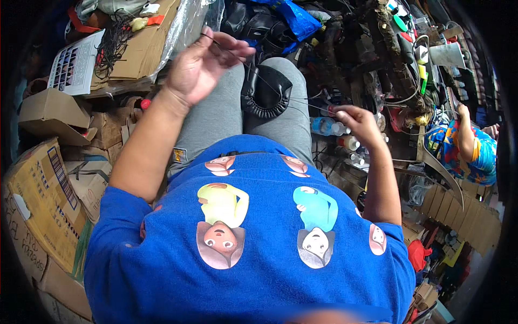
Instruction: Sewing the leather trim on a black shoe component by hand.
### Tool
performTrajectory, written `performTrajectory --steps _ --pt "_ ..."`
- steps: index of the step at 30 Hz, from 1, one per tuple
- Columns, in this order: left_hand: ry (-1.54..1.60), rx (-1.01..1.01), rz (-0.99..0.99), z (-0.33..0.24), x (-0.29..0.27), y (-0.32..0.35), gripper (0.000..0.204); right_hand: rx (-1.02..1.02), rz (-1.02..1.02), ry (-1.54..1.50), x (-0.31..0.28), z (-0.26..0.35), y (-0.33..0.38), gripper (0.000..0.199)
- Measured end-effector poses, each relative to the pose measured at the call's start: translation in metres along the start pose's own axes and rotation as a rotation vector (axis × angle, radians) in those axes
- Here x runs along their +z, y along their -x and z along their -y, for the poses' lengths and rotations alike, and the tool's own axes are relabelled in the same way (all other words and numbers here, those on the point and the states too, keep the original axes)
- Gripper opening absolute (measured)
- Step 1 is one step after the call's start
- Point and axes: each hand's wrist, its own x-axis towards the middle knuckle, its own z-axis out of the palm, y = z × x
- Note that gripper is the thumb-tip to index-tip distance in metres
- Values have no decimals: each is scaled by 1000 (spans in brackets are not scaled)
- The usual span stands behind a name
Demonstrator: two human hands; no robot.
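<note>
A black leather piece (264,112), shaped like a shoe upper with a pleated, gathered rim, rests between my knees. Dark thread (302,101) runs from it toward both sides. Raised above my left thigh, my left hand (208,62) has the thread caught at the thumb and forefinger, its other fingers loosely stretched. On the other side my right hand (359,123) pinches the strands between thumb and fingertips, pulled out to the right of the piece. Whether a needle is in that pinch is too small to tell.
Cardboard boxes (48,200) stack up at my left, beside a flat cardboard sheet (145,54) and a printed paper (75,62). Plastic bottles (324,126) stand by my right knee. Black bags (253,24) lie ahead. Another person in a colourful shirt (480,156) sits at the right.
</note>
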Motion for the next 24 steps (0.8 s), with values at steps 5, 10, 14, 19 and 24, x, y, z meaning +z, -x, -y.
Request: performTrajectory --steps 5,10,14,19,24 --pt "273 -256 61 -4 -33 1 40 -28 7 348 0 -19 24 39" --pt "-142 -216 -223 -27 -23 7 30 188 -23 111 7 -44 23 39" --pt "-1113 -142 14 -105 -83 34 36 327 -24 -569 -30 -54 20 40" --pt "-936 100 -447 -128 -49 51 41 -28 -381 -163 -27 -2 -24 45" --pt "-1444 241 463 -15 17 31 30 -304 223 299 40 112 -71 37"
